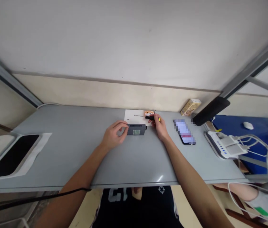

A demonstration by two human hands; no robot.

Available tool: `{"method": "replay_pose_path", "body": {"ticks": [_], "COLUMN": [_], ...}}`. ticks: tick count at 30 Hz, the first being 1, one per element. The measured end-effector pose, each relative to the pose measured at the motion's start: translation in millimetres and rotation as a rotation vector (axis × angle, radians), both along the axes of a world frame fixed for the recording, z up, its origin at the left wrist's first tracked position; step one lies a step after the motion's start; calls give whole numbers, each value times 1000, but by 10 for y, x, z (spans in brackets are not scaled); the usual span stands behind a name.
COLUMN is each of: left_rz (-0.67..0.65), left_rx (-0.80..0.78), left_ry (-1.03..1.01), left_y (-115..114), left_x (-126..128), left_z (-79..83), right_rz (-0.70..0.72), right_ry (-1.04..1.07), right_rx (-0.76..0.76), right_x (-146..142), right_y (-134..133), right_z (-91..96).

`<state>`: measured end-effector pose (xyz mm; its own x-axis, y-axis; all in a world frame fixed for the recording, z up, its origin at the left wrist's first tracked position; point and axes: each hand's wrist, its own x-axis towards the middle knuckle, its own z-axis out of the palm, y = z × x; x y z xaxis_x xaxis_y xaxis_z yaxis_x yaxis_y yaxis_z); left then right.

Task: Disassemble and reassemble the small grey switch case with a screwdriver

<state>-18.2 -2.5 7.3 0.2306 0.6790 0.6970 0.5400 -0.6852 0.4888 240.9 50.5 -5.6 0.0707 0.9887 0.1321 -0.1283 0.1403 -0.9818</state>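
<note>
My left hand curls round the left end of a small dark grey box with a green label, which lies on the grey table. My right hand is closed on a black-handled screwdriver with a yellow tip, held just behind the box's right end. Behind both lies a white sheet of paper with a small orange-and-white item on it.
A phone lies to the right of my right hand. A white power strip with chargers and cables sits at the table's right edge. A small carton stands by the wall. A black slab on white wrapping lies at the left.
</note>
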Motion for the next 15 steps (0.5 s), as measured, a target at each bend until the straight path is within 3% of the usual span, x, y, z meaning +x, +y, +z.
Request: {"method": "replay_pose_path", "body": {"ticks": [8,11,15], "left_rz": [13,52,-69], "left_rx": [58,125,129], "left_ry": [84,239,396], "left_y": [-10,44,222], "left_x": [-46,-41,111], "left_z": [-24,77,286], "right_rz": [-52,-79,-134], "right_ry": [363,450,521], "right_rx": [-138,-137,-129], "right_x": [100,152,223], "right_y": [78,72,59], "right_z": [28,63,84]}}
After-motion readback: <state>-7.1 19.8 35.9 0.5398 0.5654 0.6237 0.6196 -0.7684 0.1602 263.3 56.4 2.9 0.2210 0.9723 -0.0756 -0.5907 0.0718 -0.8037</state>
